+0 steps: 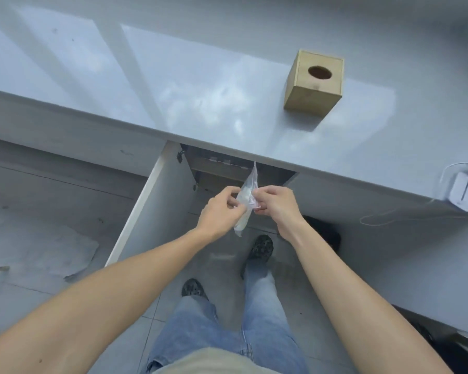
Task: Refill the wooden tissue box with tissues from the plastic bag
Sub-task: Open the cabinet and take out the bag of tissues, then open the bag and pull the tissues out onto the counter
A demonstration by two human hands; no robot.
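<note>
Both hands, left hand (222,209) and right hand (274,205), are pinched shut on the plastic bag (245,197); its white contents are kinda blurry. Wooden tissue box (314,83) is parked at 1 o'clock on the countertop (173,85), well apart.

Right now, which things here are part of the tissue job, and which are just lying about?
For the job:
bag, pinched by left hand and right hand
wooden box, on the counter

Lying about:
open cupboard door
white device with cable
</note>
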